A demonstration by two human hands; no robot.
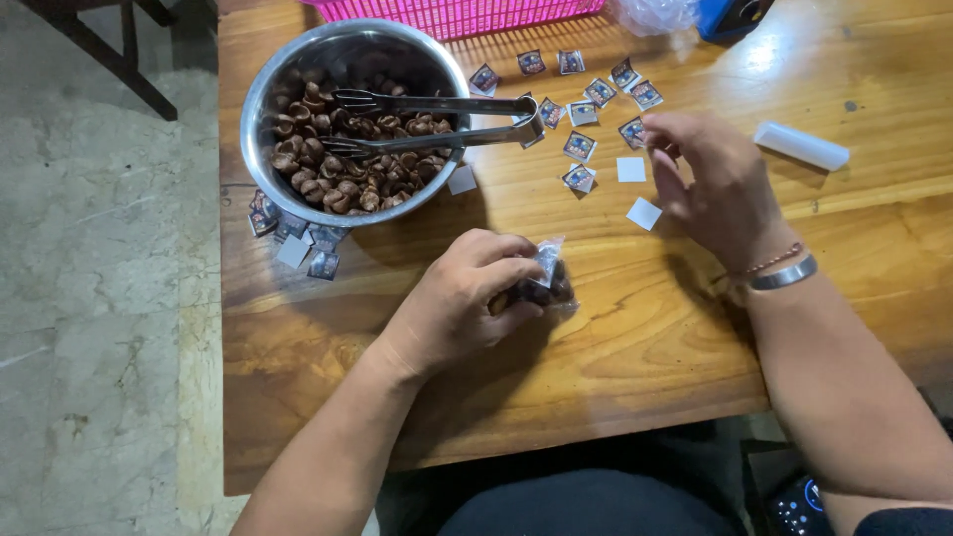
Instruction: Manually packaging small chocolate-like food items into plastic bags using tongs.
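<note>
My left hand (pixel 462 298) grips a small clear plastic bag (pixel 549 273) filled with dark brown pieces, resting on the wooden table (pixel 635 337). My right hand (pixel 710 184) hovers over scattered small square labels (pixel 580 147), its fingertips close to one near the top; whether it pinches one I cannot tell. A steel bowl (pixel 260 104) of brown shell-shaped snacks (pixel 338 169) stands at the upper left, with metal tongs (pixel 437 119) lying across its rim.
A pink plastic basket (pixel 457 15) sits at the table's far edge. A white plastic strip (pixel 800 145) lies at the right. More small labels (pixel 293 233) are stacked under the bowl's left side. A stone floor (pixel 99 298) lies to the left.
</note>
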